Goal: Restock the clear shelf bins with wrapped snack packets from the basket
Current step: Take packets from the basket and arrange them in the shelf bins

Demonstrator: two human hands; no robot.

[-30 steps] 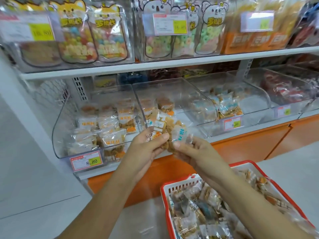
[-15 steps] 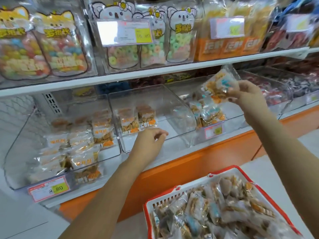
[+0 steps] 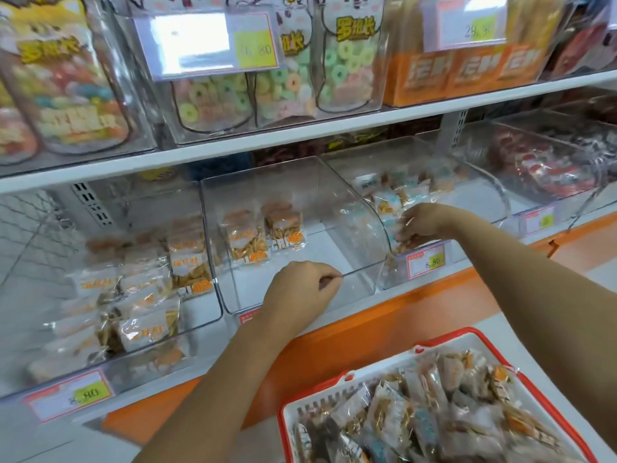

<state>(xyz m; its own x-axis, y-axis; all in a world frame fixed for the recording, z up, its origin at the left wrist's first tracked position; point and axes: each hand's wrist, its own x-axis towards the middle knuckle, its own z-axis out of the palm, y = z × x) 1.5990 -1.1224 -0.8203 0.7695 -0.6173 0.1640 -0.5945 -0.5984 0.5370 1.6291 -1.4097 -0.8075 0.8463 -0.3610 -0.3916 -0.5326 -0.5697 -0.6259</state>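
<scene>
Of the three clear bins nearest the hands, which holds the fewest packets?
The middle bin, whose front rim the left hand grips: only two orange-labelled packets stand at its back, while the left bin and right bin hold many.

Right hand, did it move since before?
Yes. The right hand dropped from above the bin down into it, close above the price tag.

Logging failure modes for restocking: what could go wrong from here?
The right hand reaches low into the blue-label bin near its front edge; packets might spill over.
The basket seems to mix orange and blue packets; one could land in the wrong bin.
The left hand sits at the lip of the middle bin; a tug could slide it forward.
</scene>
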